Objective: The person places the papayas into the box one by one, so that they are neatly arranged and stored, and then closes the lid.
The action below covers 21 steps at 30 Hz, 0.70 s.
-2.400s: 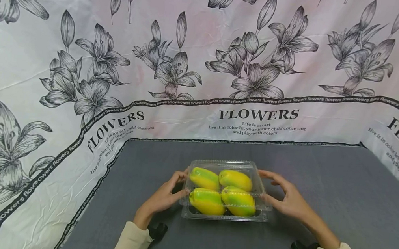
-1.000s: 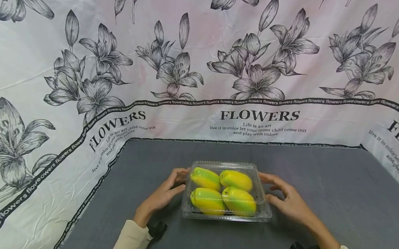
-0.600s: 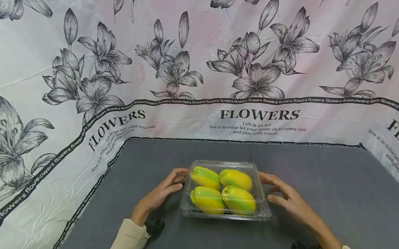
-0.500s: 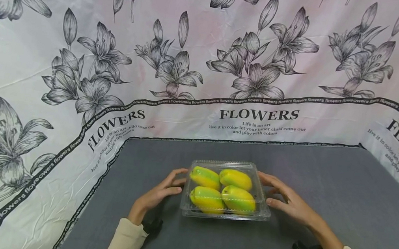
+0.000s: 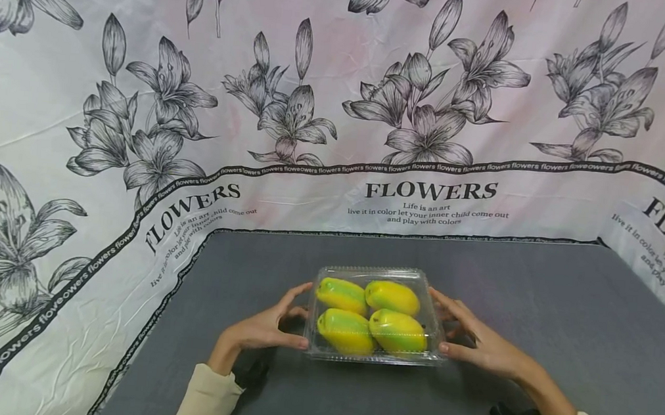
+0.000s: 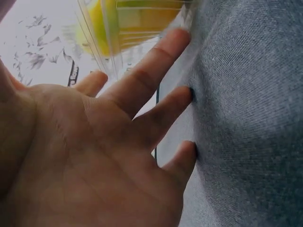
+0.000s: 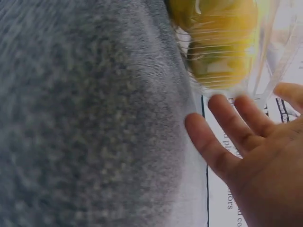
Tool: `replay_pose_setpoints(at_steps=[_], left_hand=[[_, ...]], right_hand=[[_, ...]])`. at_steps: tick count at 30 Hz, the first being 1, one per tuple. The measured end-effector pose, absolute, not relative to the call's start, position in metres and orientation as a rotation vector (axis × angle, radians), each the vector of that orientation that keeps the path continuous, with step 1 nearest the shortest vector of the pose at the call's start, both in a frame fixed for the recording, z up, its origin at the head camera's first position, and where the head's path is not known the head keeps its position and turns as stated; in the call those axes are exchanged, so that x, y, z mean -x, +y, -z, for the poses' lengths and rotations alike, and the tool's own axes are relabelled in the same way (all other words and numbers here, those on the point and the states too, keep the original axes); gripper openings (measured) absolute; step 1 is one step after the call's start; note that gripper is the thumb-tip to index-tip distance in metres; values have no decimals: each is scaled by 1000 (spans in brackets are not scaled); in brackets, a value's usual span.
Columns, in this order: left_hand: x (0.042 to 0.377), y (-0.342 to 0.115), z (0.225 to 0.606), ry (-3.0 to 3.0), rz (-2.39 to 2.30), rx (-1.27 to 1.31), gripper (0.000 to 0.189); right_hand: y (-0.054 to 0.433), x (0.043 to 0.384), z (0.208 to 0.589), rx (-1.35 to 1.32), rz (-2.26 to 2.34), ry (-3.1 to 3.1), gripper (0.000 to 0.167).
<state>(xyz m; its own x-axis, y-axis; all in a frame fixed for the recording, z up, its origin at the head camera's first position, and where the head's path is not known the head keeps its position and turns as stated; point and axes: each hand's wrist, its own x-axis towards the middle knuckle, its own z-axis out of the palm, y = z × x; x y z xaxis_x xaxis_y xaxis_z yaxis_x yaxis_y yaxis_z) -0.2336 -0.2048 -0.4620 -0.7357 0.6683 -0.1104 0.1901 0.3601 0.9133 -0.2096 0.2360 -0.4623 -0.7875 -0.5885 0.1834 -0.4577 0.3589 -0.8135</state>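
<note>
A clear plastic clamshell container (image 5: 375,359) sits on the dark table in the head view, its lid down. Several oblong yellow-green fruits (image 5: 347,331) lie inside in two rows. My left hand (image 5: 256,329) is at the container's left side, thumb by the near corner and index finger by the far part. My right hand (image 5: 489,350) stands at the opposite side, with thumb and fingers spread along the wall. In the left wrist view, that hand's fingers (image 6: 158,66) are extended beside the container. The right wrist view has nearly straight fingers (image 7: 232,118) just below the clear wall.
Grey cloth covers the table (image 5: 374,409). A white curtain (image 5: 285,203) printed with lilies and lettering stands behind and on both sides. Dark bands (image 5: 249,375) circle both wrists, under cream sleeves (image 5: 209,398).
The lid, partly raised in the earliest frame, is now down. My left hand drew slightly off the side and has since come back, thumb lower at the near corner. The right thumb also shifted nearer.
</note>
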Motion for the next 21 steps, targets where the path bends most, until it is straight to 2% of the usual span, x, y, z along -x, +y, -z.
replay_pose_setpoints(at_steps=[10,15,21], left_hand=[[234,-198,466,1942,-1532,-821,103],[233,-195,466,1861,-1585,-814,102],[230,-192,462,1866,-1604,-780,100]], right_hand=[[236,213,462,966,1599,1923,92],[237,213,462,990,1613,1892,93],[238,214,462,900,1600,1949,90]])
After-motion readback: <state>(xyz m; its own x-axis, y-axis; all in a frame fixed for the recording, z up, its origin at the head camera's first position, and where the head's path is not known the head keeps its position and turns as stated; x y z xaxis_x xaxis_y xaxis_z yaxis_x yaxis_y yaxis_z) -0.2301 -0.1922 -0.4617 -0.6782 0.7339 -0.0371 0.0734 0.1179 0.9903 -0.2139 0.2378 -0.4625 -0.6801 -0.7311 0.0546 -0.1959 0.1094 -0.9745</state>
